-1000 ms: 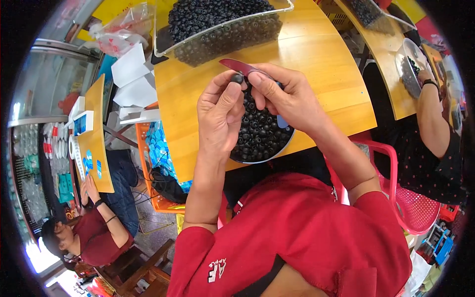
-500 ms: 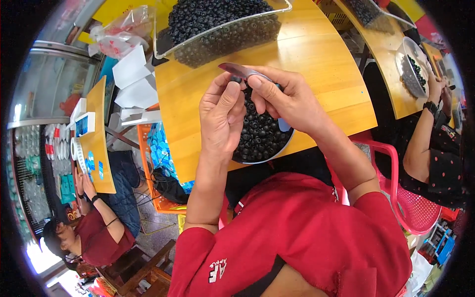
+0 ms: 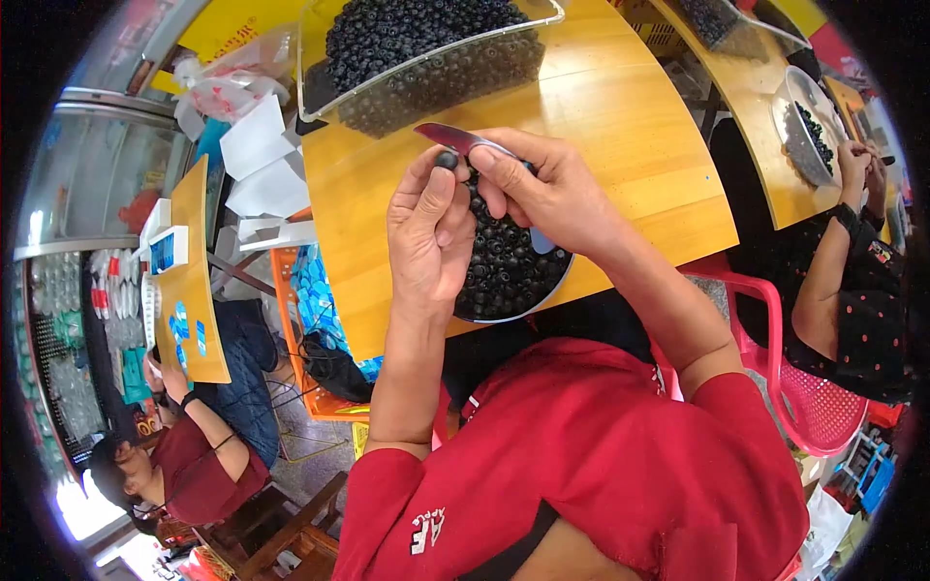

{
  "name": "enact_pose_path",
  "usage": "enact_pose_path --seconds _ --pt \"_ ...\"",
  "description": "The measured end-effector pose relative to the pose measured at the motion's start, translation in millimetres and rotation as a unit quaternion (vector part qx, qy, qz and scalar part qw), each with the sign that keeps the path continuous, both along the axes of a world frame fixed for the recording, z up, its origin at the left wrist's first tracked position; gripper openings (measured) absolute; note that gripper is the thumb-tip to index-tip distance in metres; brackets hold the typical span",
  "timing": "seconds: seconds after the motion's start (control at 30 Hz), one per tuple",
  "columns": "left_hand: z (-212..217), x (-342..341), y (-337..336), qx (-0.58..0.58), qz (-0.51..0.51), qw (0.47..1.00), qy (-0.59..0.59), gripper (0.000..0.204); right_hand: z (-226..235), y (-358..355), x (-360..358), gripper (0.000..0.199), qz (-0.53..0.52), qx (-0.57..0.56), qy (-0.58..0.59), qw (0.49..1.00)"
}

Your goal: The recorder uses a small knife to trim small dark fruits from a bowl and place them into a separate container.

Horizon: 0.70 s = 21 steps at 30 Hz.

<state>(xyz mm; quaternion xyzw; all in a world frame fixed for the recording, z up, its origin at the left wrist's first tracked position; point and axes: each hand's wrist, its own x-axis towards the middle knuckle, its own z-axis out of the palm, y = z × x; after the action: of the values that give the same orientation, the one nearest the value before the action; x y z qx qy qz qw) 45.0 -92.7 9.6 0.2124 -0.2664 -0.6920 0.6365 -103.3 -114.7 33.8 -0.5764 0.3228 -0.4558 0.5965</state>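
Observation:
Between the thumb and fingertips of my left hand (image 3: 426,232) is a small dark round fruit (image 3: 447,161). My right hand (image 3: 552,189) is closed around a small knife (image 3: 448,138), its blade pointing left, just above the fruit; the handle is mostly hidden in the fingers. Both hands are close together over a round bowl (image 3: 523,312) filled with similar dark fruits (image 3: 506,276). Part of the bowl is hidden under my hands. A pale blue flat piece (image 3: 542,242) shows at its right side, by my right wrist.
A clear plastic bin (image 3: 441,70) heaped with dark fruits stands at the far side of the wooden table (image 3: 630,126). An orange crate (image 3: 289,329) with blue packets is at the left. A co-worker's hands (image 3: 857,165) work right, near another bowl (image 3: 790,136); another person (image 3: 208,450) sits left.
My hands have shifted slightly left, and the knife with them. The fruit in my left fingertips now shows more plainly, raised clear of the right thumb.

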Motion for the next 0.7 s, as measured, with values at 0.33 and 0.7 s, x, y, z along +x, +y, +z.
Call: enact_pose_path --seconds 0.33,0.7 --pt "-4.3 -2.3 -4.6 0.019 -0.001 1.0 0.007 0.024 4.9 4.1 -0.2 0.032 0.015 0.009 -0.02 1.0" --pt "-2.1 -8.4 -2.9 -0.006 -0.008 0.999 0.046 0.023 5.8 4.7 -2.7 0.031 0.031 0.025 -0.064 0.997"
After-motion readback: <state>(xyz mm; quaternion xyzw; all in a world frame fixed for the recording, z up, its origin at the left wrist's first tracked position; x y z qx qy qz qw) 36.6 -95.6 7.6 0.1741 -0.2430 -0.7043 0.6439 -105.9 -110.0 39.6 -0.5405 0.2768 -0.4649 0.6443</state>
